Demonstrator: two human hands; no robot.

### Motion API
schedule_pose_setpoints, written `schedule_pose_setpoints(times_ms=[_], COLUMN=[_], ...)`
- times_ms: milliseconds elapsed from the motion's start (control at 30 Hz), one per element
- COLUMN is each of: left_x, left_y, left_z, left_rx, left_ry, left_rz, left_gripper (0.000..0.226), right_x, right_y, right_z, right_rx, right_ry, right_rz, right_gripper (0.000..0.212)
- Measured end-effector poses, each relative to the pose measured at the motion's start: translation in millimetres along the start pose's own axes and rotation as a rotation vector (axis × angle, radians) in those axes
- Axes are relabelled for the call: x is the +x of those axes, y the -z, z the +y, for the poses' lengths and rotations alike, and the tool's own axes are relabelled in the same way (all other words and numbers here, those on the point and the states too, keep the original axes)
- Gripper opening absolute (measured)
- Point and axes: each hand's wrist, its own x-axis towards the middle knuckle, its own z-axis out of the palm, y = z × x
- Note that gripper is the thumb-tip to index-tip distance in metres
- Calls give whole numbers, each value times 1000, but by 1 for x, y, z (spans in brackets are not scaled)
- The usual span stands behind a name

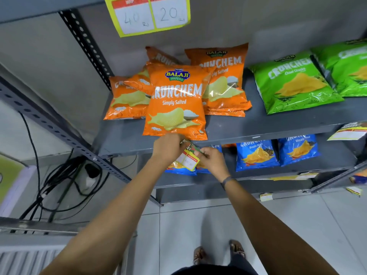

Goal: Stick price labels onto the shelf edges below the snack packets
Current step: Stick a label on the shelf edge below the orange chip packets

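Observation:
My left hand and my right hand both pinch a small yellow-edged price label with white boxes, held against the front edge of the grey shelf. Directly above it lie several orange Crunchem packets. Part of the label is hidden under my fingers.
Green packets lie to the right on the same shelf, blue packets on the shelf below. A yellow label hangs from the upper shelf edge, another label at the right edge. A slotted upright and black cables stand left.

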Motion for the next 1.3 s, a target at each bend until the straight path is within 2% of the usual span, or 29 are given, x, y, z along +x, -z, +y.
schedule_pose_setpoints(times_ms=[67,167,267,367,467,867,1033,1167,1300], left_x=[-17,-28,-24,-17,-13,-16,-8,-8,-5], left_y=[-9,-22,-28,-32,-33,-22,-18,-17,-12], left_z=[-9,-20,-24,-27,-29,-29,-31,-27,-21], left_rx=[98,218,275,287,268,355,349,315,334], left_ry=[8,71,144,163,145,116,121,108,150], left_rz=[-12,-124,-164,-108,-91,-86,-54,-15,-38], left_gripper=[29,38,37,20,25,16,30,61,63], right_x=[-4,-4,1,7,9,10,13,13,12], right_y=[4,2,-3,-5,-7,3,4,1,2], right_z=[1,-7,-19,-28,-35,-37,-42,-43,-44], right_rx=[-303,-694,-915,-1054,-1107,-1142,-1073,-1066,-1025], right_ry=[109,239,305,308,301,309,309,302,284], right_rz=[12,32,63,78,65,16,77,101,86], right_gripper=[27,26,31,34,32,35,38,36,35])
